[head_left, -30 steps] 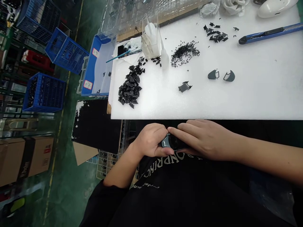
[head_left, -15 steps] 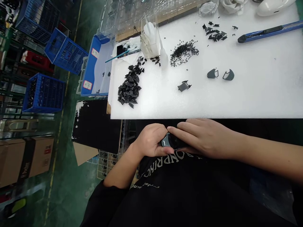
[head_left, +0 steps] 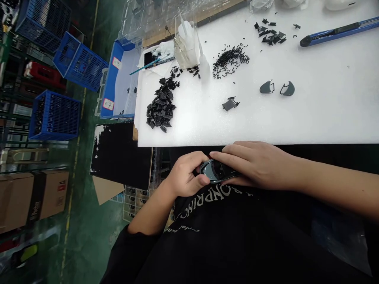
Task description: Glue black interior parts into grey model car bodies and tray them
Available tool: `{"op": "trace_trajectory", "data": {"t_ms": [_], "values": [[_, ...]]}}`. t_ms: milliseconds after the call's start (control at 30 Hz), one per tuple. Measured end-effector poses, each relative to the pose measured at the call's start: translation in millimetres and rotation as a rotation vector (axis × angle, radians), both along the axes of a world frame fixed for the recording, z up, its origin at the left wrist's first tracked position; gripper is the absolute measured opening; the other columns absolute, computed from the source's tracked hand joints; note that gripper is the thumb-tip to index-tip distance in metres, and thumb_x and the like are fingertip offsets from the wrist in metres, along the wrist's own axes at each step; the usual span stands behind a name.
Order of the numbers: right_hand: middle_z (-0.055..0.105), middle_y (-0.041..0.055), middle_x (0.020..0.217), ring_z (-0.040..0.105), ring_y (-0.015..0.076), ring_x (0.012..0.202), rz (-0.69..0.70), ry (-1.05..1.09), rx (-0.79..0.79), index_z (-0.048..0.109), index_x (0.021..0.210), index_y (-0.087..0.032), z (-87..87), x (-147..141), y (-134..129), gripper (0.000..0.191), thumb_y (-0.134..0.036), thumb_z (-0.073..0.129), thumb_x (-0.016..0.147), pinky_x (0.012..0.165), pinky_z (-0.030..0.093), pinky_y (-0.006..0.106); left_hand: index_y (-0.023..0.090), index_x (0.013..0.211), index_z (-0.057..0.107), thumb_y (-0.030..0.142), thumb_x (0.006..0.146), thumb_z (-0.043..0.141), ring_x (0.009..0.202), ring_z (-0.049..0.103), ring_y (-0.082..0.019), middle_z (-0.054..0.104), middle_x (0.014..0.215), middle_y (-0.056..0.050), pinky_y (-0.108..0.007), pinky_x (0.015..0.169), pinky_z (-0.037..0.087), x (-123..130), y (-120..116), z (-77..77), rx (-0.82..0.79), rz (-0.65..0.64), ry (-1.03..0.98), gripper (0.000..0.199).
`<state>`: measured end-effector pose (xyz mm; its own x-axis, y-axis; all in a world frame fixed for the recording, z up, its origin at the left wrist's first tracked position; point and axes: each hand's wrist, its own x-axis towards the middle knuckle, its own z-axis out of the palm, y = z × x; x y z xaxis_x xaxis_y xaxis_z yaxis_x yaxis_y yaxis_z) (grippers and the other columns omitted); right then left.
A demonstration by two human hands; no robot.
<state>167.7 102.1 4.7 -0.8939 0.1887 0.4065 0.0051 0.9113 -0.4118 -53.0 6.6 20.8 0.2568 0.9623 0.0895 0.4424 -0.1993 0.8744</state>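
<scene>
In the head view a glossy dark-grey model car (head_left: 212,170) is held low in front of my body, just off the near edge of the table. My left hand (head_left: 189,173) grips its left end between thumb and fingers. My right hand (head_left: 254,165) lies over its right end with the fingers wrapped around, so that half is hidden. On the white tabletop beyond lie a single grey part (head_left: 230,103) with thin prongs and a pair of curved grey parts, the left one (head_left: 267,86) and the right one (head_left: 287,88).
A heap of black plastic pieces (head_left: 161,106), a scatter of tiny black pins (head_left: 229,61) and small black clips (head_left: 271,33) lie on the white board (head_left: 325,122). A clear holder (head_left: 186,47), a blue-black tool (head_left: 337,31) and a blue bin (head_left: 103,112) stand around.
My left thumb and fingers have shifted back, and more of the model car's left end shows. Both hands have risen slightly in the view; the table items stay put.
</scene>
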Motion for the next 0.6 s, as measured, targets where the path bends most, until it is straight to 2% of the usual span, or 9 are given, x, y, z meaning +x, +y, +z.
{"op": "trace_trajectory", "data": {"t_ms": [133, 333, 600], "values": [[0.065, 0.0137, 0.098, 0.060, 0.0220, 0.077, 0.018, 0.019, -0.022, 0.046, 0.137, -0.005, -1.8, -0.5, 3.2, 0.058, -0.051, 0.044, 0.102, 0.064, 0.050, 0.033, 0.016, 0.084, 0.056, 0.063, 0.093, 0.044, 0.059, 0.043, -0.011, 0.047, 0.068, 0.001, -0.025, 0.055, 0.037, 1.3, -4.1, -0.9, -0.027, -0.005, -0.059, 0.049], [0.064, 0.0127, 0.098, 0.058, 0.0210, 0.076, 0.058, 0.036, -0.041, 0.045, 0.138, -0.008, -2.0, -1.4, 7.6, 0.055, -0.050, 0.043, 0.103, 0.063, 0.049, 0.032, 0.017, 0.093, 0.056, 0.043, 0.097, 0.046, 0.064, 0.048, -0.011, 0.053, 0.075, 0.000, -0.024, 0.059, 0.041, 3.8, -6.9, -1.7, 0.013, -0.007, -0.081, 0.028], [0.064, 0.0130, 0.101, 0.058, 0.0206, 0.076, 0.065, 0.077, 0.041, 0.043, 0.139, -0.009, -2.3, -0.6, 11.6, 0.052, -0.047, 0.042, 0.104, 0.063, 0.047, 0.032, 0.018, 0.094, 0.055, 0.040, 0.096, 0.047, 0.063, 0.049, -0.011, 0.052, 0.075, 0.001, -0.024, 0.059, 0.042, 5.3, -8.3, -1.6, 0.023, -0.007, -0.068, 0.024]]}}
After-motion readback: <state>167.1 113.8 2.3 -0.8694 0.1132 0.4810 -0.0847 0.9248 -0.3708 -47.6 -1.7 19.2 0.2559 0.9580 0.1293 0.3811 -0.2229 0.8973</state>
